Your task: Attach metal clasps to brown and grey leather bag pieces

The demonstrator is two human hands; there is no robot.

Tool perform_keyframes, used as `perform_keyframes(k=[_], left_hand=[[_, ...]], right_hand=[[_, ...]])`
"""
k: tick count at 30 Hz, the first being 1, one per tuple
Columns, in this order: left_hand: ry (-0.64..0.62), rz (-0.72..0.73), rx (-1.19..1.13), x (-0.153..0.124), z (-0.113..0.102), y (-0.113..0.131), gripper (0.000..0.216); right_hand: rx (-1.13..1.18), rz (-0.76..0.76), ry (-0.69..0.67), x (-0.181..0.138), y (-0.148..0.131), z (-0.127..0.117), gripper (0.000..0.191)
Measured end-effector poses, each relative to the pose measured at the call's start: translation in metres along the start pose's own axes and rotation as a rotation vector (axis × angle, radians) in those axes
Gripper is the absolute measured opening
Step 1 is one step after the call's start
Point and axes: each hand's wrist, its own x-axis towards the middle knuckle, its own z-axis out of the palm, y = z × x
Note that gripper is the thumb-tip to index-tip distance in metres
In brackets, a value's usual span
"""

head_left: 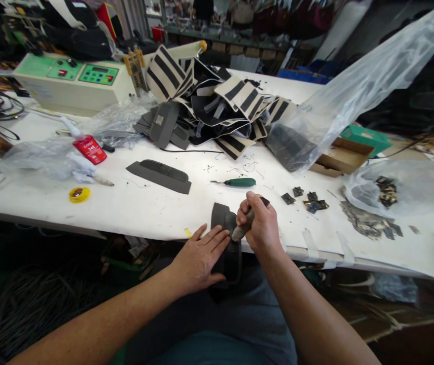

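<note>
My left hand [202, 256] lies flat, fingers stretched out, pressing on a dark grey bag piece [220, 212] at the table's front edge. That piece hangs partly over the edge toward my lap. Wrapped in a fist, my right hand [261, 223] holds a short hand tool with a wrapped, greyish handle [243, 229]. The tool's lower end meets the dark piece just right of my left fingertips; its tip is too small to make out. Beyond my hands lie a green-handled screwdriver [241, 182] and another dark grey piece [159, 176].
Striped panels [202, 101] are heaped at the back. To the left are a red glue bottle [89, 148], a yellow tape roll [79, 195] and a control box [76, 83]. Small metal parts [312, 200], plastic bags [410, 187] and a cardboard box [344, 154] lie right.
</note>
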Motion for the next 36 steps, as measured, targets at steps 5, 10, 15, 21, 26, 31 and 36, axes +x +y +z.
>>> perform_keyframes(k=[5,10,15,21,26,31,36], left_hand=[[-0.014,-0.01,0.005,0.001,0.0,0.0,0.09],[-0.028,-0.01,0.01,0.002,-0.002,0.001,0.088],[0.002,0.004,0.008,0.002,0.0,-0.001,0.09],[0.056,0.03,0.064,0.003,0.009,-0.001,0.092],[0.08,0.041,0.114,0.003,0.012,0.0,0.092],[0.135,0.1,0.198,0.004,0.019,-0.006,0.094],[0.316,0.257,0.325,0.007,0.033,-0.021,0.083]], right_hand=[[-0.02,-0.018,-0.062,-0.003,0.002,0.004,0.043],[-0.312,-0.091,-0.044,-0.002,-0.009,-0.011,0.043],[-1.27,-0.403,-0.013,0.011,-0.021,-0.071,0.036],[-1.549,-0.436,-0.105,0.033,-0.026,-0.15,0.033],[-1.448,-0.406,0.247,0.073,-0.041,-0.186,0.031],[-1.435,-0.37,0.438,0.097,-0.068,-0.229,0.031],[-1.435,-0.228,0.663,0.075,-0.097,-0.299,0.031]])
